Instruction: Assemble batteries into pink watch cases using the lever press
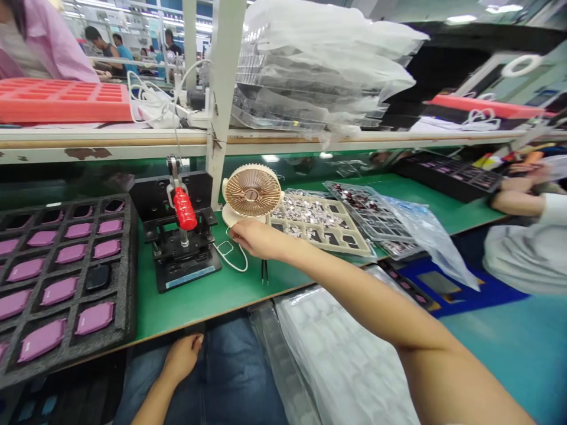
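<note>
My right hand reaches across the green bench to the base of a small cream desk fan. Its fingers are bent together at the front of the base; what they pinch, if anything, is hidden. Dark tweezers point out from below this hand, and I cannot tell whether it holds them. A white cable loops beside it. My left hand rests on my lap, fingers curled in, with nothing visible in them. Left of the fan stands a black toggle-clamp fixture with a red handle.
A dark foam tray of purple watch-shaped pieces lies left. Right of the fan sit a beige compartment tray of small parts and clear plastic trays. Bagged trays lie near my lap. A shelf crosses above; a co-worker's arm is right.
</note>
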Demonstrator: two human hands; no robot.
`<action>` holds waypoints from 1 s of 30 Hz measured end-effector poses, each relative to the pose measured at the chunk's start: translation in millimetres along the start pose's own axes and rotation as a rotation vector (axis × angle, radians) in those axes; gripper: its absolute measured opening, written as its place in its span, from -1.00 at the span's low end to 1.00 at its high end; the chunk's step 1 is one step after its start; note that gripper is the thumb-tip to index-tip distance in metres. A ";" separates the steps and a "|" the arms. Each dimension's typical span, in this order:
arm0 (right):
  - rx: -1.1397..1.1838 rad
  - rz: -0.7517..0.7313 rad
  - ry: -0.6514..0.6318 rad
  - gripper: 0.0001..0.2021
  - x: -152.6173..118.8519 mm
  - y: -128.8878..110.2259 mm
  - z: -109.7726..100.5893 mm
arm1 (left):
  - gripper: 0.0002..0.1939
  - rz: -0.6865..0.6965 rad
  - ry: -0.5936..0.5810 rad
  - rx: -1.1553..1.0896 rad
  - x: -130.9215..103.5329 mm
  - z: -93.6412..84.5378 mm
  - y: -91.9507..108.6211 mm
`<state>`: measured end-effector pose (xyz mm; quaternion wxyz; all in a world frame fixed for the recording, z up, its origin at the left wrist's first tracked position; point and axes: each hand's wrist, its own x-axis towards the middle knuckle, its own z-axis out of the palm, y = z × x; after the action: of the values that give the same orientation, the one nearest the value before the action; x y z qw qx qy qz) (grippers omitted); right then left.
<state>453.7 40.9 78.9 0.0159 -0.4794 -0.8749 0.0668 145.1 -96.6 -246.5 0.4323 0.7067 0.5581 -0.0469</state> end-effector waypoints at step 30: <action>0.289 -0.139 0.164 -0.60 69.6 96.5 116.2 | -0.67 -0.115 0.087 -0.363 -2.8 -16.1 16.1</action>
<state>486.2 138.9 -51.5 0.1602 -0.4143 -0.8831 0.1512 150.7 -88.1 -225.9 0.5250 0.5852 0.6150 0.0603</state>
